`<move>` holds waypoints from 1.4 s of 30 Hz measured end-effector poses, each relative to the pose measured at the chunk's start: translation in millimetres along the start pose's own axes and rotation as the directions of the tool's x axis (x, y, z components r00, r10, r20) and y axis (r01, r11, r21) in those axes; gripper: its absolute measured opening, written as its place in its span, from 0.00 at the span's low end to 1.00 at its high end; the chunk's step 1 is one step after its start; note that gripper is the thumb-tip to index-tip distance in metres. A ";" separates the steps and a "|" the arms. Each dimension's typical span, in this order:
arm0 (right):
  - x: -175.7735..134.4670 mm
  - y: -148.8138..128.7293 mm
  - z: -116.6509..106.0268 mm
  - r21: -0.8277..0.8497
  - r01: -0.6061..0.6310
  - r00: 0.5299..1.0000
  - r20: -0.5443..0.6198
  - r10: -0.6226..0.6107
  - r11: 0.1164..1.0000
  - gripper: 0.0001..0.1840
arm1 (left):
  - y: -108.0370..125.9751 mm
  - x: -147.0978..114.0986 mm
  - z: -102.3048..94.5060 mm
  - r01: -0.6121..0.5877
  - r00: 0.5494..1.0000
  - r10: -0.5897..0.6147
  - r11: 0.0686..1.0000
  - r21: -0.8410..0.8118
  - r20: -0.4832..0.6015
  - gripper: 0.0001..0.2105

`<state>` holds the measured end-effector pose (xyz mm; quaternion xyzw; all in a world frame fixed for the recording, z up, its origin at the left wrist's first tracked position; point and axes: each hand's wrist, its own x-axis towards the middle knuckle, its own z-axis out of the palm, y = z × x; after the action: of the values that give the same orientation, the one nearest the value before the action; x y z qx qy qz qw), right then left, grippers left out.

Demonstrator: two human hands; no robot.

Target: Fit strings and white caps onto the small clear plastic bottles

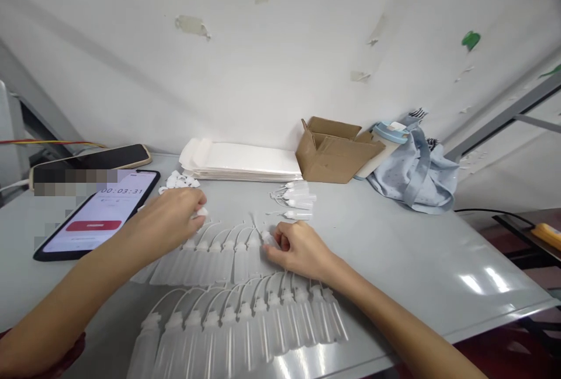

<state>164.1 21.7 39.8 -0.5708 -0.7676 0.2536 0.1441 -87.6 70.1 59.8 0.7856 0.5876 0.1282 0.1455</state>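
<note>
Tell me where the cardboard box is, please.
In the head view, the cardboard box stands right of centre, between the white stack and the blue-lidded cup.

The lit phone (103, 209) reads 00:03:31 — anything smaller on it too blurred to read.

From my station I look through one camera, worn on the person's head, above and behind the grip. It faces forward and down, rather near: the left hand (177, 215) and the right hand (300, 250) are around the middle. The view is wide, taking in the tabletop (385, 262) around the grip and, beyond it, the wall (280, 75) across the upper part.
</note>
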 end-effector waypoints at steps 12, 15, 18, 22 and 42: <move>-9.4 5.8 -0.7 -0.010 0.287 0.877 -0.401 -0.267 0.958 0.09 | 59.2 -23.4 -4.2 0.010 0.978 0.126 0.764 -0.646 0.164 0.11; -11.1 6.7 2.9 -0.212 0.405 0.743 -0.490 -0.456 0.889 0.07 | 66.3 -26.7 -2.6 0.074 0.979 0.085 0.707 -0.704 0.188 0.12; -11.3 6.5 4.0 -0.397 0.448 0.603 -0.527 -0.598 0.801 0.05 | 71.7 -28.6 0.9 0.165 0.971 0.015 0.688 -0.707 0.240 0.11; -12.8 3.9 0.9 -0.577 0.452 0.495 -0.472 -0.729 0.680 0.03 | 72.4 -27.9 7.3 0.184 0.952 0.063 0.662 -0.726 0.298 0.10; -19.5 6.3 -2.9 -0.476 0.536 0.471 -0.516 -0.715 0.697 0.01 | 79.5 -31.8 18.9 -0.035 0.985 0.146 0.695 -0.718 0.093 0.11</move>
<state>176.6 5.2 40.0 -0.3102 -0.8417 -0.1384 0.4197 -19.0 16.9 71.6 0.7027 0.4404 0.2965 0.4737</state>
